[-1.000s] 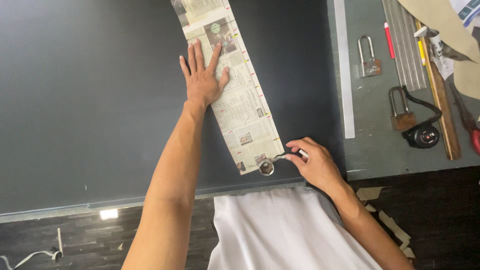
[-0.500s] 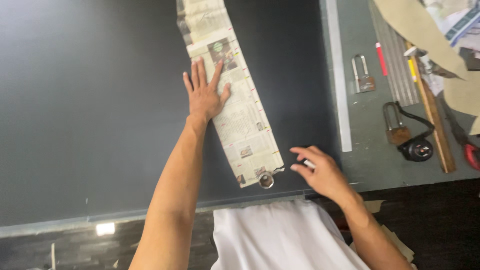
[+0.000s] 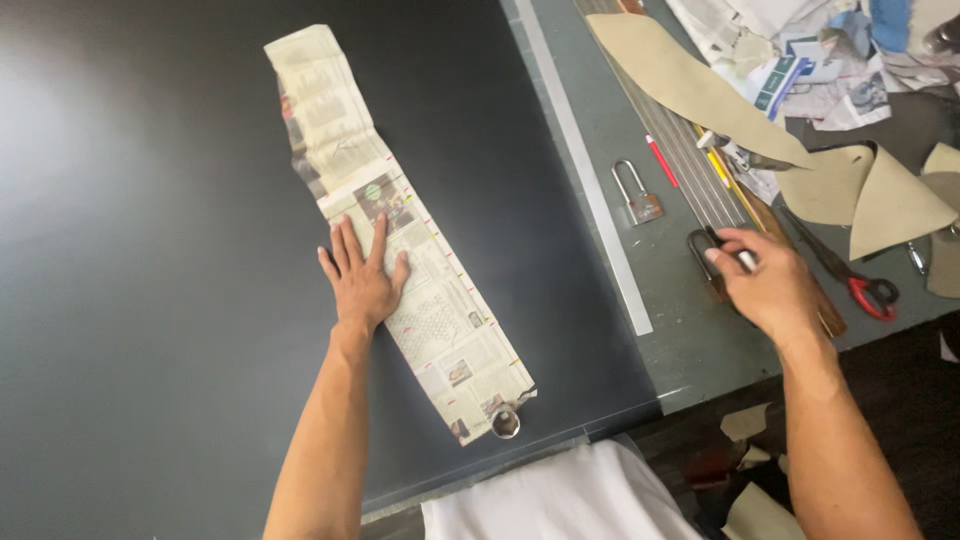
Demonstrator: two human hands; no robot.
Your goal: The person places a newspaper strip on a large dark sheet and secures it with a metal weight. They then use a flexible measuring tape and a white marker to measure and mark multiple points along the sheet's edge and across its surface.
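Left hand (image 3: 362,280) flat, pinning the newspaper strip (image 3: 400,250); right hand (image 3: 765,285) gripping a small white tool (image 3: 742,258).
I keep the left palm pressing evenly so the strip stays flat on the worktop (image 3: 150,300).

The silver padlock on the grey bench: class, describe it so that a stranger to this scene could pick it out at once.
Start at the long metal ruler that divides the black board from the grey bench. Just right of its middle lies the silver padlock, flat and alone, with a red pen beside it. Unlike the darker padlock nearer the right hand, it is untouched and its tall shackle points away from the person.
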